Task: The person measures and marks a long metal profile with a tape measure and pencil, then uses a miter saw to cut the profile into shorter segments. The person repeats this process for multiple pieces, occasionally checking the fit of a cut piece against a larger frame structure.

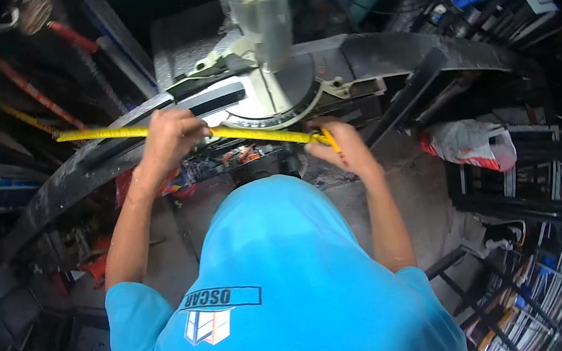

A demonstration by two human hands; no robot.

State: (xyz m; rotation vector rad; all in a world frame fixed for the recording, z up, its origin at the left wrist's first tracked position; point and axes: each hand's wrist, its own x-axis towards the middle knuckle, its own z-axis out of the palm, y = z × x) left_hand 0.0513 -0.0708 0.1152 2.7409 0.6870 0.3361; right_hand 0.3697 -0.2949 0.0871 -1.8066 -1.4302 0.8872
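left hand (172, 136) at ten o'clock and right hand (342, 145) at two grip a yellow tape (262, 133), drawn out; measuring seems unfinished.

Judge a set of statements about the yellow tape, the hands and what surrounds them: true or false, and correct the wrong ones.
1. A yellow measuring tape stretches between the left hand and the right hand. True.
2. The tape stops at the left hand. False: it extends beyond that hand, toward the picture's left.
3. The person's shirt is red. False: it is bright blue.
4. A white-and-red plastic bag is right of the right hand. True.
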